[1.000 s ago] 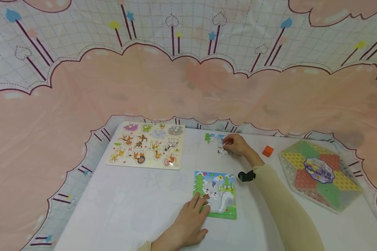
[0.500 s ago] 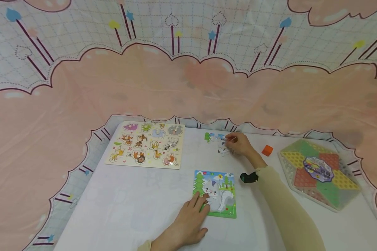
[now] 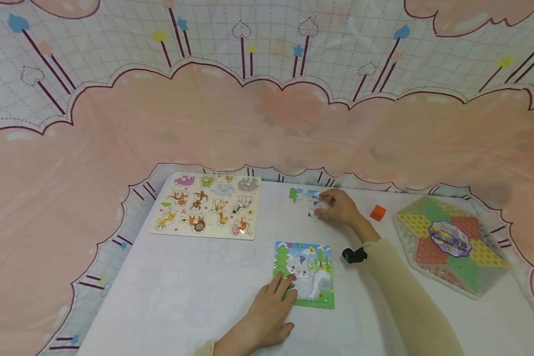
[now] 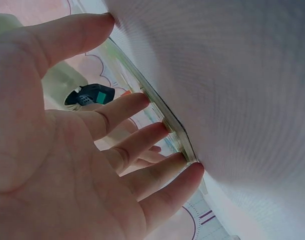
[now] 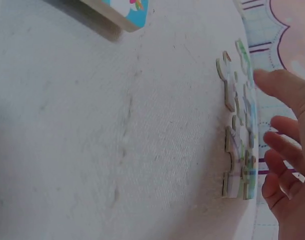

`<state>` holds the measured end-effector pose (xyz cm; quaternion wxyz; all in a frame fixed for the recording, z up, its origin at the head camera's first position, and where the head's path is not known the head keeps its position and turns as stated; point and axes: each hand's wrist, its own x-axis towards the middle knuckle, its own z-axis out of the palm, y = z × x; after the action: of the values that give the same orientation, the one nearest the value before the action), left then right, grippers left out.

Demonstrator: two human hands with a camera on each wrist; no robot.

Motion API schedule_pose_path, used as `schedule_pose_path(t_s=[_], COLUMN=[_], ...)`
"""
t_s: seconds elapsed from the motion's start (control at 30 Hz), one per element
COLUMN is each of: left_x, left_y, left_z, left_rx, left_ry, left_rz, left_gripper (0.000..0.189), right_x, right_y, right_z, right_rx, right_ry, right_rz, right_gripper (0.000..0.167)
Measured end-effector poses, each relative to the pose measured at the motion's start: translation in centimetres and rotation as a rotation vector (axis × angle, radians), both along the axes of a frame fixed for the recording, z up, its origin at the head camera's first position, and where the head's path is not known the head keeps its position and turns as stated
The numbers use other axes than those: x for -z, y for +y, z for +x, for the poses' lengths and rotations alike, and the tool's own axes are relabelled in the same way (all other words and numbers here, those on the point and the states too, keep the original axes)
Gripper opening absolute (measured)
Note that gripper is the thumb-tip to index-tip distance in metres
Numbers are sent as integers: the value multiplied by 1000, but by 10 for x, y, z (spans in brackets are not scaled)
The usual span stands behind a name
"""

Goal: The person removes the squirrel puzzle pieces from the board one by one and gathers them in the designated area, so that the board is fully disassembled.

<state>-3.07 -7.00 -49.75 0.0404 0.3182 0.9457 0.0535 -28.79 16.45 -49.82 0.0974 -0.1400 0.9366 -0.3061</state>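
My left hand point(image 3: 271, 314) lies with fingers extended on the lower left corner of a square squirrel jigsaw puzzle point(image 3: 311, 284). In the left wrist view, the fingertips point(image 4: 160, 131) meet the puzzle board's edge point(image 4: 165, 112), and the thumb points away. Farther back, my right hand point(image 3: 338, 207) is over loose jigsaw pieces point(image 3: 303, 195), thumb and index finger apart. Seen from the right wrist, the pieces point(image 5: 235, 145) lie close together on the table, some joined, below the thumb and loosely bent fingers. Nothing shows between those fingers.
An animal peg puzzle board point(image 3: 206, 207) lies at the back left of the white table point(image 3: 178, 291). To the right are an orange block point(image 3: 378, 212) and a hexagonal clear box point(image 3: 454, 247) of coloured pieces. A patterned cloth point(image 3: 249, 128) hangs behind.
My right hand has drawn slightly to the right over the loose pieces, and its thumb and index finger have spread apart. The left hand stays on the squirrel puzzle.
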Motion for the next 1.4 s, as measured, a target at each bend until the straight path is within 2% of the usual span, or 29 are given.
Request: schedule_pose_path(t_s=[0.13,0.27,0.6,0.77,0.87,1.0,1.1,1.17,1.3,1.4], left_x=[1,1,2,2,2,1,1,0,-1,-3], left_y=[0,0,1,2,3,3,2,2,3,4], left_z=[0,0,0,-1,-2,-1,0,0,2,5], left_rx=[8,15,19,22,23,23,20,16,5,-7], left_ry=[0,0,18,19,14,16,22,18,13,7], left_rz=[8,10,14,21,24,16,4,-8,-48,-69], left_gripper=[58,58,58,57,58,58,58,59,63,67], right_x=[0,2,3,3,1,-2,1,4,7,8], right_y=[2,4,6,9,9,5,-1,-5,-15,-21], right_z=[1,4,5,5,10,32,55,71,102,121], right_rx=[3,-5,0,1,22,20,-28,-73,-162,-199], right_ry=[29,20,22,82,121,98,90,115,147,141], right_rz=[33,54,45,23,-25,-72,-54,-41,-76,-102], right_gripper=[57,57,56,53,48,39,33,31,30,29])
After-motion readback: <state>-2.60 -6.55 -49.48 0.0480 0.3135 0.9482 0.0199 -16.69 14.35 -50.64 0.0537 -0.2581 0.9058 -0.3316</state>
